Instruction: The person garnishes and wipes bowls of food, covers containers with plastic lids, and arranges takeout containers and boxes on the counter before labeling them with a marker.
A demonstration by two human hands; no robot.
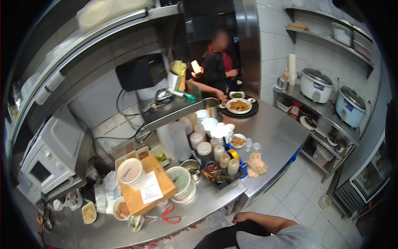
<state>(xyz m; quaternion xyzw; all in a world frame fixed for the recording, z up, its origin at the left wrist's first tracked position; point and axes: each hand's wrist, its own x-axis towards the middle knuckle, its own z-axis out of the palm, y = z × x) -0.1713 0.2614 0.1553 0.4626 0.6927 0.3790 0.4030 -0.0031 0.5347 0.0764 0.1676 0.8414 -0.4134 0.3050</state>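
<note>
At the bottom of the view, my right hand (241, 218) is beside my dark clothing, the forearm coming out of a grey sleeve. Its fingers are mostly hidden, and nothing shows in it. My left hand is out of view. Nearest is the steel counter (217, 197). On it lie red-handled scissors (169, 214) beside a cardboard box (139, 198) with a lidded tub (132, 172) on top. A crumpled pinkish cloth (257, 164) lies near the counter's corner, next to a dark caddy of bottles and jars (224, 176).
Across the counter, another person's hand (222, 97) touches a black round tray (248, 113) bearing a plate of food (239, 106). A person (215, 62) stands at the opening. Rice cookers (316, 85) sit on a right-hand shelf; a microwave (52, 153) stands left.
</note>
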